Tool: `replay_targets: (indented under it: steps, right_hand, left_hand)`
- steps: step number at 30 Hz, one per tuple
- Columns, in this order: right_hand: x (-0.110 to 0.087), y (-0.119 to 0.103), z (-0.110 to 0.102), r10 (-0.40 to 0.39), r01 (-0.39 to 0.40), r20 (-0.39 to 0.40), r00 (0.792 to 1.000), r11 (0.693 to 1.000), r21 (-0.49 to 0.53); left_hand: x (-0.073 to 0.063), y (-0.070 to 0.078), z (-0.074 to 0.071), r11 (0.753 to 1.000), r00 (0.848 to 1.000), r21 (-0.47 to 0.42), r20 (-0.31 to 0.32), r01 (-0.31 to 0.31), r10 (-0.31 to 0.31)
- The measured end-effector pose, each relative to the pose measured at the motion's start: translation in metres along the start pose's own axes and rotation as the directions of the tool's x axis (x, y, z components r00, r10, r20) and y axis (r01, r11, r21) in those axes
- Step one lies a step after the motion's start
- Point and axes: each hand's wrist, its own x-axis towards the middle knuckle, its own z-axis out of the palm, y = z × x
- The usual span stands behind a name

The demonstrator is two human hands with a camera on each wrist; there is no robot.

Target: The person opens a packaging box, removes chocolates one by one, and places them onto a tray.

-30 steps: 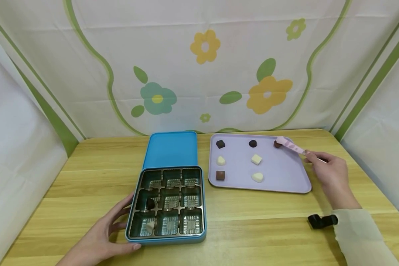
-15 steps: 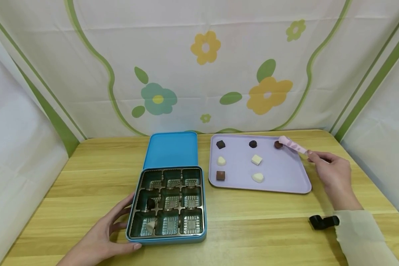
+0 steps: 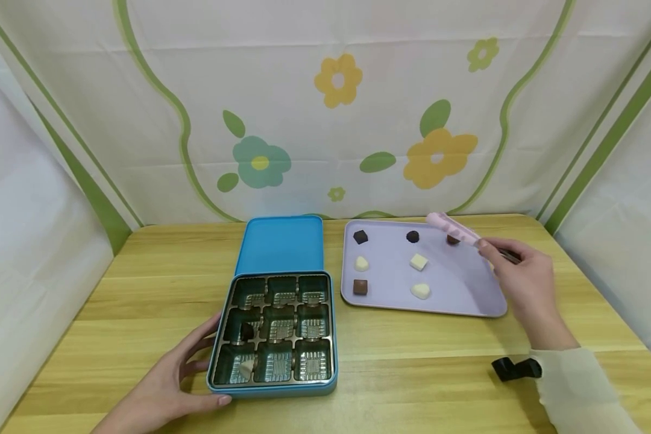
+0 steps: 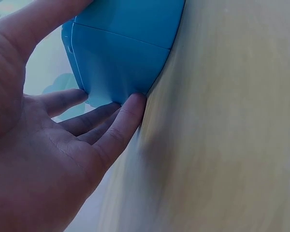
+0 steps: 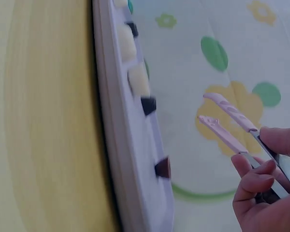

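Clearly, the right hand [image 3: 526, 274] was nearer of the 2 to the far-right chocolate [image 3: 452, 240], which lay on the tray [image 3: 461, 286], left and far of it. It pinched the tongs [image 3: 456, 229], tips apart, slanting far-left. The left hand [image 3: 165, 386] rested relaxed fingers against the tin [image 3: 273, 392].

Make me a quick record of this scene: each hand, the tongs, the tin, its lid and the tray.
Left hand: touches the blue tin at its left side
Right hand: holds the pink-tipped tongs
Tongs: tips apart, nothing between them
Tin: nine compartments; dark piece in middle-left, pale piece in front-left
Lid: blue, behind the tin
Tray: lilac, right of the tin, bearing seven pieces
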Motion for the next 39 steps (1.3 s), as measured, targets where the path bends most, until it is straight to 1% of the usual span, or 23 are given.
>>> replay_targets:
  steps: [2, 3, 5, 8, 9, 11, 14, 18, 21, 26, 28, 29, 32, 34, 37, 39]
  right_hand:
    - [-0.009, -0.009, 0.008, -0.052, 0.052, 0.015, 0.999, 0.998, -0.033]
    - [-0.014, -0.014, 0.012, -0.081, 0.082, 0.024, 0.996, 0.996, -0.036]
    - [-0.024, -0.023, 0.021, -0.155, 0.157, 0.045, 0.987, 0.986, -0.055]
    - [-0.037, -0.034, 0.036, -0.262, 0.268, 0.099, 0.96, 0.962, -0.046]
    - [-0.041, -0.038, 0.041, -0.288, 0.294, 0.12, 0.95, 0.955, -0.039]
    - [-0.048, -0.044, 0.05, -0.33, 0.337, 0.155, 0.931, 0.941, -0.022]
    - [-0.055, -0.052, 0.066, -0.372, 0.375, 0.196, 0.907, 0.927, 0.025]
    - [-0.062, -0.06, 0.087, -0.404, 0.387, 0.265, 0.875, 0.915, 0.116]
    - [-0.067, -0.067, 0.099, -0.425, 0.392, 0.322, 0.846, 0.905, 0.166]
    - [-0.078, -0.081, 0.115, -0.464, 0.416, 0.393, 0.794, 0.886, 0.205]
    - [-0.082, -0.086, 0.121, -0.49, 0.434, 0.419, 0.764, 0.872, 0.228]
    - [-0.085, -0.089, 0.123, -0.509, 0.454, 0.43, 0.745, 0.86, 0.233]
    - [-0.091, -0.097, 0.131, -0.564, 0.507, 0.474, 0.676, 0.823, 0.257]
    - [-0.096, -0.102, 0.136, -0.59, 0.538, 0.503, 0.632, 0.801, 0.263]
    - [-0.102, -0.109, 0.144, -0.602, 0.541, 0.553, 0.576, 0.788, 0.293]
    - [-0.106, -0.113, 0.149, -0.616, 0.557, 0.574, 0.539, 0.772, 0.305]
  left_hand:
    - [0.0, 0.0, 0.0, 1.0, 1.0, 0.002, 0.0, 0.002, -0.002]
    - [0.0, 0.001, 0.0, 1.0, 1.0, 0.002, -0.003, 0.013, -0.013]
    - [0.0, 0.002, 0.001, 1.0, 1.0, 0.008, -0.006, 0.03, -0.03]
    - [0.0, 0.002, 0.0, 0.998, 0.998, 0.013, -0.003, 0.057, -0.057]
    - [0.0, 0.002, 0.0, 0.997, 0.998, 0.011, -0.002, 0.071, -0.071]
    - [0.0, 0.001, 0.0, 0.997, 0.997, 0.005, 0.009, 0.076, -0.076]
    - [0.001, -0.001, 0.0, 0.997, 0.997, -0.001, 0.016, 0.076, -0.076]
    - [0.002, -0.001, 0.0, 0.998, 0.998, 0.0, 0.019, 0.06, -0.06]
    - [0.001, 0.0, 0.0, 0.999, 0.998, 0.004, 0.013, 0.053, -0.053]
    - [0.001, 0.002, -0.001, 0.999, 0.999, 0.004, 0.004, 0.045, -0.045]
    - [0.002, 0.002, -0.001, 0.999, 0.999, -0.002, 0.009, 0.053, -0.053]
    - [0.003, 0.002, -0.001, 0.998, 0.998, -0.004, 0.01, 0.058, -0.058]
    - [0.005, 0.003, -0.001, 0.998, 0.997, -0.011, 0.016, 0.07, -0.069]
    - [0.005, 0.003, -0.001, 0.998, 0.998, -0.013, 0.017, 0.065, -0.065]
    - [0.003, 0.002, -0.001, 0.999, 0.999, -0.011, 0.015, 0.046, -0.046]
    - [0.003, 0.001, -0.001, 0.999, 0.999, -0.004, 0.012, 0.037, -0.036]
